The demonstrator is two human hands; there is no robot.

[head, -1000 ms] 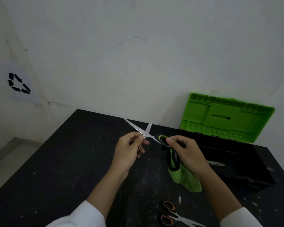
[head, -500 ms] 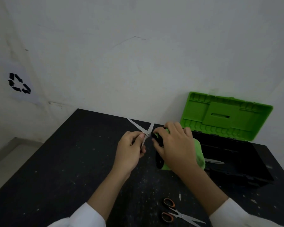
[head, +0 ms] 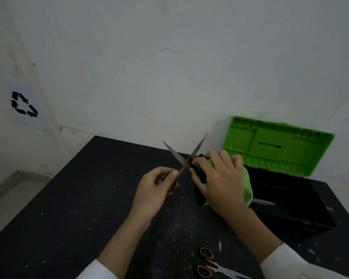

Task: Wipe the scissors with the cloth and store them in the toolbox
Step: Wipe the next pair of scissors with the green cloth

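While you hold the scissors up above the tabletop, their blades stand spread in an X, with the tips pointing up and away from you toward the wall. Your left hand is curled round the lower left end of the scissors, its thumb laid along the metal just below the pivot. Your right hand is closed over the green cloth, fingers bent across it, and the thumb and forefinger pinch the black handle on the right, just beside the pivot. The cloth bulges out from under your palm on the far side and hangs down below it. How much of it touches the blades you cannot tell from here.

The toolbox sits on the tabletop to your right, just behind the right hand, with its green lid tilted back against the wall. A metal blade lies inside the black base, partly hidden by the cloth. An orange-handled pair lies flat on the tabletop near you, between your two white sleeves. A black recycling symbol marks the wall at far left.
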